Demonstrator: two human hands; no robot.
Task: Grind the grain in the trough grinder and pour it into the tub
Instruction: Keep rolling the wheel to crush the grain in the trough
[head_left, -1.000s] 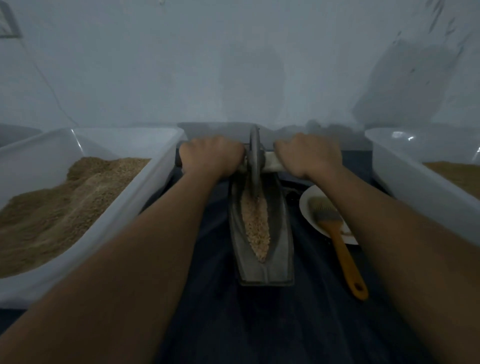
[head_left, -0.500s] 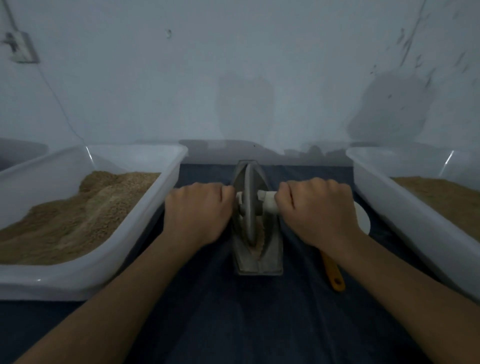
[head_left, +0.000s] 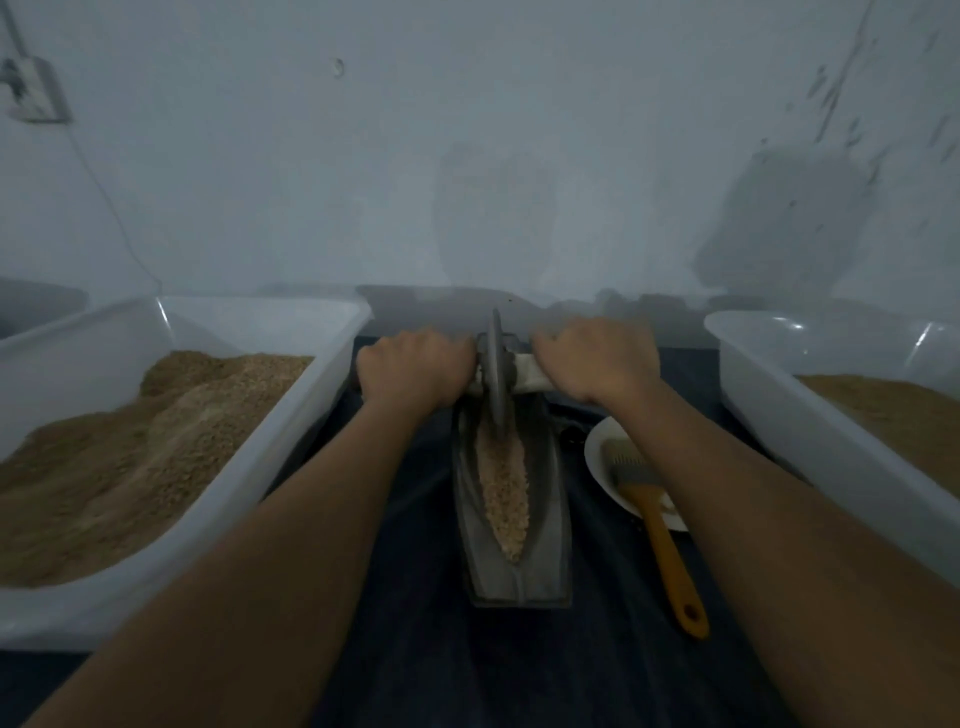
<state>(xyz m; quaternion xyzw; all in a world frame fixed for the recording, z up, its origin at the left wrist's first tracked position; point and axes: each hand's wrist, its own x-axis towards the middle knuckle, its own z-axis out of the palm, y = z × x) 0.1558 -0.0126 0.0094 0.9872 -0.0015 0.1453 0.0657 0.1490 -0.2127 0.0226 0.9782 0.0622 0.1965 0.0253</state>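
I saw left hand (head_left: 413, 371) and right hand (head_left: 597, 361) both gripping the axle (head_left: 527, 375), wheel (head_left: 497, 374) at the trough's (head_left: 511, 519) far end, grain (head_left: 503, 488) behind.

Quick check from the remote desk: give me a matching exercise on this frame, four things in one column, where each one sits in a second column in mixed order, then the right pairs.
Things:
1. brush
2. grinding wheel
3. left tub
4. grain

Places:
A. stands at the far end of the trough, between left hand and right hand
B. bristles lie on the white plate, right of the trough
C. lies along the trough's groove
D. left of the trough, heaped with brown meal

Pairs: 1-B, 2-A, 3-D, 4-C
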